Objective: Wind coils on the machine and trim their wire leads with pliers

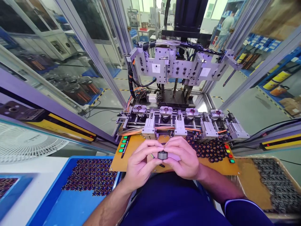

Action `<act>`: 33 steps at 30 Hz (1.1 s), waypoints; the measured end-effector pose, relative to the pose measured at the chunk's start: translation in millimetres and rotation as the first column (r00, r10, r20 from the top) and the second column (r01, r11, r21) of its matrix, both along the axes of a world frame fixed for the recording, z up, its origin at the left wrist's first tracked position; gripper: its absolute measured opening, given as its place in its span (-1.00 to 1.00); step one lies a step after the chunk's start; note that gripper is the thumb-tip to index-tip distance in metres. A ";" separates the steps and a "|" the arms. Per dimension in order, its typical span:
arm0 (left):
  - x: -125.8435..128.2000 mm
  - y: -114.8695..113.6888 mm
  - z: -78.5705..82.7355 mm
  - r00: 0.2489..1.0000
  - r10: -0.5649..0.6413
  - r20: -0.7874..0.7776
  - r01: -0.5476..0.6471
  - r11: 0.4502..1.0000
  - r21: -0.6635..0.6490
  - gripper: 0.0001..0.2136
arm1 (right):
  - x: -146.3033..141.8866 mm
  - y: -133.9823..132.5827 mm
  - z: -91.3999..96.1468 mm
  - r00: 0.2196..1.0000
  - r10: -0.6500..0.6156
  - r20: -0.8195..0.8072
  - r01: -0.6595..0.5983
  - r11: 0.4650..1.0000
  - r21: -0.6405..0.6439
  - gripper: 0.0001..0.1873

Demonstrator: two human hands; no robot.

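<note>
Between the fingertips of both hands is a small dark grey ring-shaped part (162,155), held in front of my body above the orange panel (138,147). My left hand (143,161) pinches it from the left, and my right hand (182,157) grips its right side; both are closed on it. The fingers hide part of its top edge. Just beyond the hands runs a machine fixture with several metal stations (165,110), each bearing a small round part with dark red in it. Many dark ring-shaped parts (209,150) lie on the panel right of my right hand.
A blue tray (63,207) with rows of small parts stands at left, a box of grey parts (255,188) at right. Overhead hangs a metal tool plate (174,67). Green buttons (122,146) line the panel's left edge. A white fan (28,144) and a distant person (227,26) also show.
</note>
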State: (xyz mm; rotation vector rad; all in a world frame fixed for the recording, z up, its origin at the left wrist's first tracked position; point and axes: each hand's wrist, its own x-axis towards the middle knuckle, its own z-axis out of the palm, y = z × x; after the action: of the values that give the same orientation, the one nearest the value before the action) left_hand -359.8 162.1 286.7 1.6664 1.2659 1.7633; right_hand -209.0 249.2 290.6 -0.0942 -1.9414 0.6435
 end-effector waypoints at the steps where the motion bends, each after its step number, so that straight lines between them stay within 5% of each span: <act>1: 0.3 -0.1 0.7 1.000 0.014 -0.014 -0.013 1.000 0.009 -0.80 | 0.0 -0.7 0.1 1.000 0.002 0.000 -0.002 1.000 -0.002 -0.78; 12: 7.3 -2.1 -3.9 0.997 0.072 0.015 -0.072 0.996 0.061 -0.83 | 4.1 -5.3 -0.3 1.000 0.004 0.017 -0.004 1.000 0.001 -0.84; 18: 4.7 -3.1 -29.6 0.995 0.050 0.088 -0.031 0.979 -0.204 -0.74 | 13.7 -9.5 -29.4 0.991 -0.058 0.119 0.077 0.984 -0.160 -0.87; 21: -3.2 -17.2 -61.6 0.988 0.097 0.118 -0.040 0.908 -0.417 -0.57 | 44.6 -16.0 -65.2 0.948 -0.120 0.294 0.187 0.959 -0.214 -0.88; 23: -11.9 -31.7 -87.2 0.977 0.161 0.142 -0.056 0.830 -0.555 -0.63 | 76.1 -22.2 -92.8 0.897 -0.212 0.388 0.311 0.927 -0.212 -0.91; 27: -24.6 -56.2 -132.8 0.921 0.370 0.120 -0.147 0.616 -0.774 -0.66 | 147.3 -31.0 -146.0 0.704 -0.491 0.512 0.626 0.770 -0.122 -0.89; 30: -21.2 -57.8 -148.0 0.878 0.472 0.085 -0.179 0.488 -0.854 -0.57 | 188.3 -28.5 -178.3 0.533 -0.653 0.538 0.769 0.640 0.014 -0.81; 33: -14.6 -43.0 -144.6 0.899 0.426 0.100 -0.126 0.472 -0.873 -0.51 | 207.0 -25.2 -197.5 0.453 -0.699 0.553 0.777 0.614 0.140 -0.80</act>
State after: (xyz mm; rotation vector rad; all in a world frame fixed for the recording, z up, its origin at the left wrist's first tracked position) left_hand -374.4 119.1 142.1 0.5857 1.8906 1.0901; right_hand -2.0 224.0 93.1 -1.3089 -2.1158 0.1173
